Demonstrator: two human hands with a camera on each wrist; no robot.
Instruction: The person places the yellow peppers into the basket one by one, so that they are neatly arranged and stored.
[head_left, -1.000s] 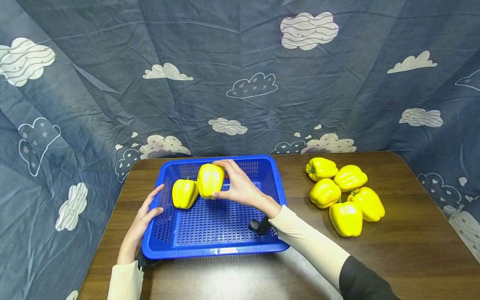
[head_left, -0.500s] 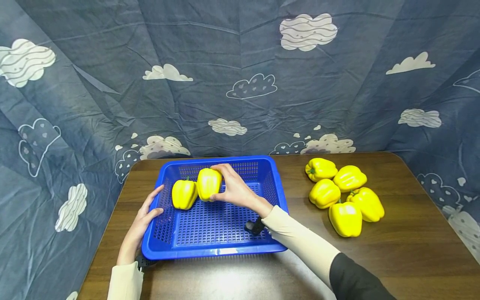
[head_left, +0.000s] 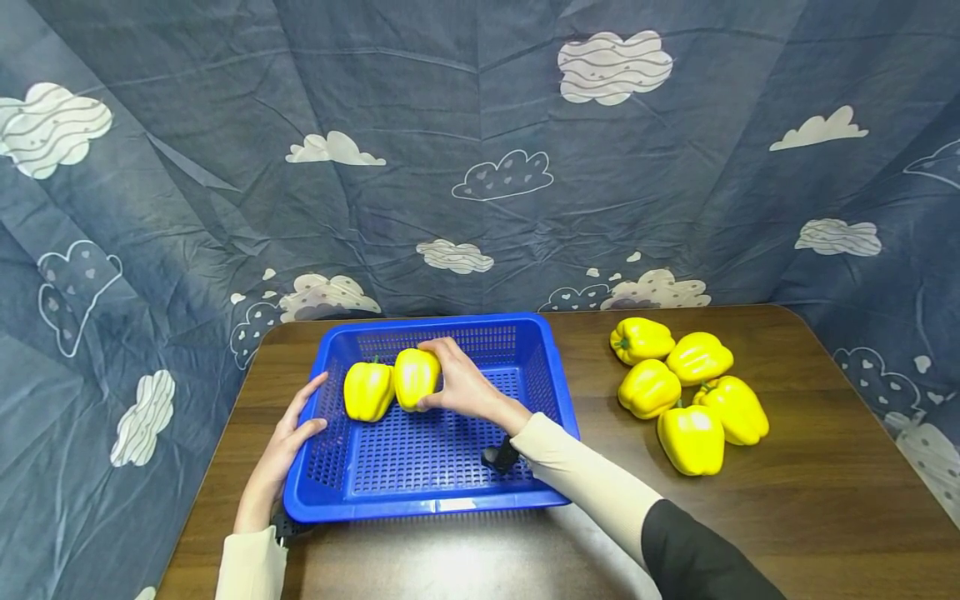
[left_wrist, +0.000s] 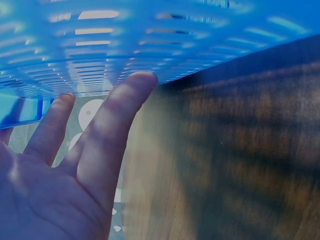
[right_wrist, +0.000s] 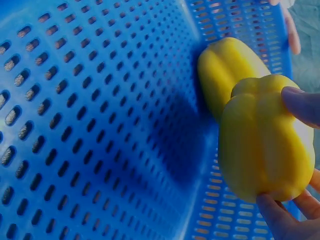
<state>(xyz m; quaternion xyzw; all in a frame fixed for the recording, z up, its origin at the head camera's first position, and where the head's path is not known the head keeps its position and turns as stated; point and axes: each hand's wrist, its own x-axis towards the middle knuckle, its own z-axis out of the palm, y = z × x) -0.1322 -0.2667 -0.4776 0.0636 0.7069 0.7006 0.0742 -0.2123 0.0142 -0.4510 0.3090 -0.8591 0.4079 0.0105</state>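
Note:
My right hand grips a yellow bell pepper low inside the blue basket, thumb on one end and fingers on the other. Beside it in the basket is a second yellow bell pepper; the right wrist view shows the held bell pepper overlapping the other bell pepper. At the basket's left side my left hand rests on the rim, thumb and forefinger reaching over it. In the left wrist view its fingers extend straight along the outside of the perforated wall.
Several loose yellow bell peppers lie grouped on the wooden table, to the right of the basket. A grey-blue cloth with cloud prints hangs behind the table and at both sides.
My right hand has lowered the bell pepper farther into the basket, bringing it slightly nearer me and to the left, close beside the other one. The left hand has stayed at the rim.

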